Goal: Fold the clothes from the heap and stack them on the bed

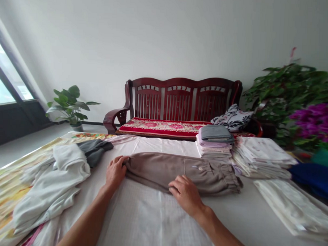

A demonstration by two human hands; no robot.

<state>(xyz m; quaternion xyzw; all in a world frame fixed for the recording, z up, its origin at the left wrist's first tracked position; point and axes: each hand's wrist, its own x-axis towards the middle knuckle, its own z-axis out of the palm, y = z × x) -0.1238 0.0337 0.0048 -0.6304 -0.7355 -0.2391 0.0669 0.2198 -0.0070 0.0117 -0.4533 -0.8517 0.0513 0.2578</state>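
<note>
A pair of grey-brown trousers [156, 168] with a gathered elastic waist lies folded lengthwise across the white sheet. The waist end points right, and a small button and tag show near it. At the left, leg end, my left hand [116, 172] is closed on the fabric, its fingertips partly hidden. My right hand [186, 194] is at the near edge around the middle, fingers curled onto the cloth and pinching it.
Loose white clothing [55, 183] and a dark grey garment [94, 150] lie left. To the right stand a folded stack [214, 141], white folded cloths [263, 156], another white folded item [293, 206] and blue fabric [313, 178]. Beyond is a wooden bench [178, 98].
</note>
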